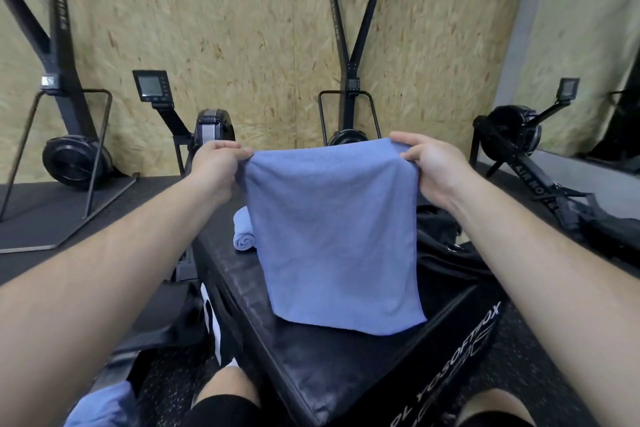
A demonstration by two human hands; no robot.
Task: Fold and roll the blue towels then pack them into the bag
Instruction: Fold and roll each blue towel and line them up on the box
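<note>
I hold a blue towel [334, 232] up in the air by its two top corners, and it hangs flat down over a black soft box [311, 367]. My left hand [216, 166] pinches the top left corner. My right hand [427, 165] pinches the top right corner. A rolled blue towel [242, 236] lies on the box behind the hanging one, at its left edge. A black bag [440, 246] sits on the right of the box, partly hidden by the towel and my right arm. More blue cloth [100, 406] shows at the bottom left.
Rowing machines [207, 128] and ski trainers [65, 135] stand along the chipboard wall behind the box. Another rower [540, 170] reaches in from the right, in front of a mirror. My knees are at the bottom edge, on a black rubber floor.
</note>
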